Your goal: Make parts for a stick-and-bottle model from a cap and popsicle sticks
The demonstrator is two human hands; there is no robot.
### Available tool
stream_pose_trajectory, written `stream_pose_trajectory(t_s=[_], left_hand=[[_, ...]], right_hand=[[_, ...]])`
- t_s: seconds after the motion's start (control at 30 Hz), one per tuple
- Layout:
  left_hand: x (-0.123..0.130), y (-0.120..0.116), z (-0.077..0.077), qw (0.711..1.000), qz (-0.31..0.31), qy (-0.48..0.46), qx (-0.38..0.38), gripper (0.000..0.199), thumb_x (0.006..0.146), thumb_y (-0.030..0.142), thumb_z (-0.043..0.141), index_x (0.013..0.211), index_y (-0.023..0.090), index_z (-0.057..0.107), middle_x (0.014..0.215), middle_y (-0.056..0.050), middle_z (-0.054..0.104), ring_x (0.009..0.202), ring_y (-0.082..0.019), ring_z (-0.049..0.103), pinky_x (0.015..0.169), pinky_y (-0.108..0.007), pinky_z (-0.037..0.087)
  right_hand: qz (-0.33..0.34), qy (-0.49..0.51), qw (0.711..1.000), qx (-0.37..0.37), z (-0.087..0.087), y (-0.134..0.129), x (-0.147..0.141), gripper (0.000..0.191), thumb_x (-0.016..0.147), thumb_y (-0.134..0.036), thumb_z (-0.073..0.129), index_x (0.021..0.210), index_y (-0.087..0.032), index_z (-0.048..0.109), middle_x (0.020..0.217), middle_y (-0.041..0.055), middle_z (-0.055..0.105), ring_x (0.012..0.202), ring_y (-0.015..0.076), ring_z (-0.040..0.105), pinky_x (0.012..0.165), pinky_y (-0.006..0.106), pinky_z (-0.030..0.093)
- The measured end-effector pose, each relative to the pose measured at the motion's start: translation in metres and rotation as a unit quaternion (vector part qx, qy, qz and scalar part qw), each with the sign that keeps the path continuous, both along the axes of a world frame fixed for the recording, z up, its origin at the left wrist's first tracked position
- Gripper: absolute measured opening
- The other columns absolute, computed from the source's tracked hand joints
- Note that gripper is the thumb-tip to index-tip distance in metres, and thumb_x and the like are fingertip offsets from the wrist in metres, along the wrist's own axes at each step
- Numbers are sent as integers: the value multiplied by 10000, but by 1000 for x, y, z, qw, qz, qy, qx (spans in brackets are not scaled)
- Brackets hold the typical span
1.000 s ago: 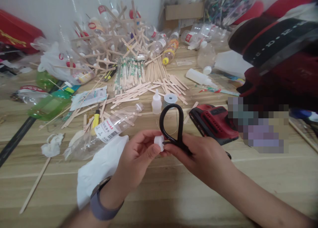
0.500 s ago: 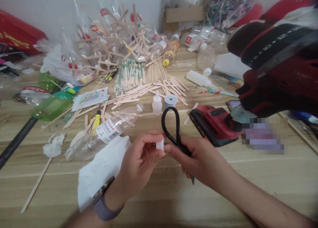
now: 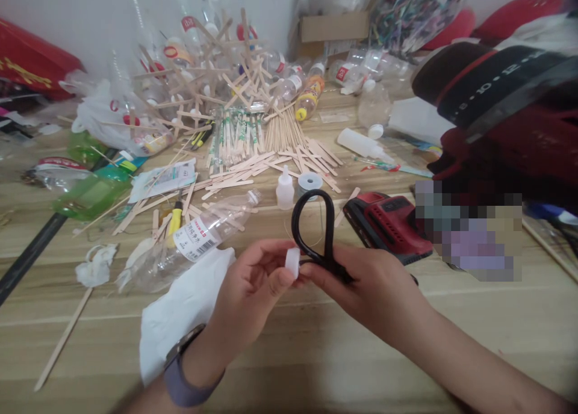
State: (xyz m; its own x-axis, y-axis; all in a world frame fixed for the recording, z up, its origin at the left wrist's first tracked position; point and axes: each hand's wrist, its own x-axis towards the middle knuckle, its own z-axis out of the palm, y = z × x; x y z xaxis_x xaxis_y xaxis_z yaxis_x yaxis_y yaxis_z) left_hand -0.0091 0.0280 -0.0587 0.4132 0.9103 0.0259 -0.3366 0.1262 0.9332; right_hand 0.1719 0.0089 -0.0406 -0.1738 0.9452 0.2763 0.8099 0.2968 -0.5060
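Note:
Between the thumb and fingers of my left hand is a white plastic bottle cap, tilted on its side. My right hand grips scissors by their black looped handle, the loop pointing up and the blades hidden behind the hand. Its thumb and fingertip pinch together at the cap's right edge; whatever lies between them is too small to make out. A thin curved strand shows near the loop. Just beyond stand a small white dropper bottle and a spool.
A clear plastic bottle lies left of my hands, beside white paper. At right is a red and black power drill. Wooden sticks and several bottles are heaped behind. A yellow-handled tool lies at left.
The cap has turned slightly in my left fingers. My right hand has rotated a little, and the scissors' pointed tip that showed beneath it is now out of sight.

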Motion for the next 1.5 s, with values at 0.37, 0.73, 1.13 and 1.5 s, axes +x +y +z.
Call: stream_pose_trajectory(t_s=[0.37, 0.73, 1.13, 1.5], left_hand=[[-1, -6, -2, 996, 51, 66, 37, 164, 851, 299, 729, 1002, 264, 676, 827, 28, 731, 704, -96, 674, 657, -181, 559], [-4, -5, -7, 960, 57, 113, 250, 297, 873, 85, 646, 1073, 299, 594, 1138, -27, 602, 1029, -179, 622, 836, -291, 528], [-1, 5, -4, 998, 50, -25, 15, 178, 891, 228, 685, 1034, 269, 589, 1146, 5, 707, 964, -137, 696, 872, -274, 546], [-1, 3, -6, 998, 46, 49, 7, 312, 830, 289, 746, 1129, 257, 665, 1088, -23, 736, 964, -181, 692, 808, -287, 567]], right_hand=[[8, 44, 998, -54, 1, -4, -4, 369, 922, -438, 521, 641, -203, 565, 495, -22, 560, 405, 117, 485, 406, 227, 277], [8, 315, 864, -393, 11, 2, -7, 391, 837, -569, 516, 656, -225, 477, 399, -77, 459, 309, 84, 423, 298, 174, 321], [-34, 368, 882, -294, 10, 4, -3, 422, 820, -580, 575, 612, -222, 490, 421, -43, 523, 345, 97, 472, 336, 192, 346], [-34, 137, 983, -117, 3, 0, -3, 356, 901, -485, 546, 674, -215, 591, 422, -47, 523, 346, 120, 485, 374, 223, 315]])
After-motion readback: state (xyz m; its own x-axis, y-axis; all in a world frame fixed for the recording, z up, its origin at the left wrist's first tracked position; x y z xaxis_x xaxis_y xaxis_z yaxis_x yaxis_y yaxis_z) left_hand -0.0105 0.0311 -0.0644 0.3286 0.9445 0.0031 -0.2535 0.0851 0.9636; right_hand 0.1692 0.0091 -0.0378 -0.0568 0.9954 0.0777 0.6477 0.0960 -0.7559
